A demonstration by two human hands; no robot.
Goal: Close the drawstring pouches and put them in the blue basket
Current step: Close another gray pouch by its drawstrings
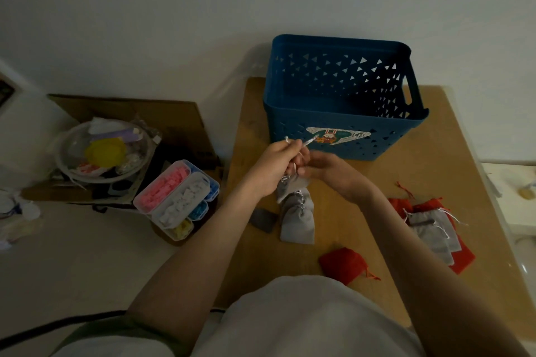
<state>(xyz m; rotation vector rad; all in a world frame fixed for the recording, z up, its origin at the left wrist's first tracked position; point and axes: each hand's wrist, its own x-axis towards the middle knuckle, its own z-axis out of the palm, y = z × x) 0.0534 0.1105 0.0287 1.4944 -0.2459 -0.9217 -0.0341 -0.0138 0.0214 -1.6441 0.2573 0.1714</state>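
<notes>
1 wooden bench (pixel 435 159) against a white wall; 1 blue basket (pixel 290 130) at rear. Left grip (pixel 272 165) pinches drawstrings (pixel 308 141), right grip (pixel 327 171) pinches 1 grey pouch (pixel 290 187) before the basket. 1 red pouch (pixel 342 265) lies near the front.

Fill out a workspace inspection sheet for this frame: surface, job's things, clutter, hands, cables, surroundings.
Surface: brown tabletop, bare in patches.
Job's things: blue basket at the far edge, no pouch visible inside; held grey pouch hanging from the hands; grey pouches stacked below it; red pouch at the near edge; mixed grey and red pile at right.
Clutter: dark flat item beside the grey stack, cannot identify.
Hands: left hand pinches the drawstring; right hand grips the held grey pouch at its neck.
Cables: black cable at lower left.
Surroundings: compartment box, bowl of oddments, cardboard, white wall.
</notes>
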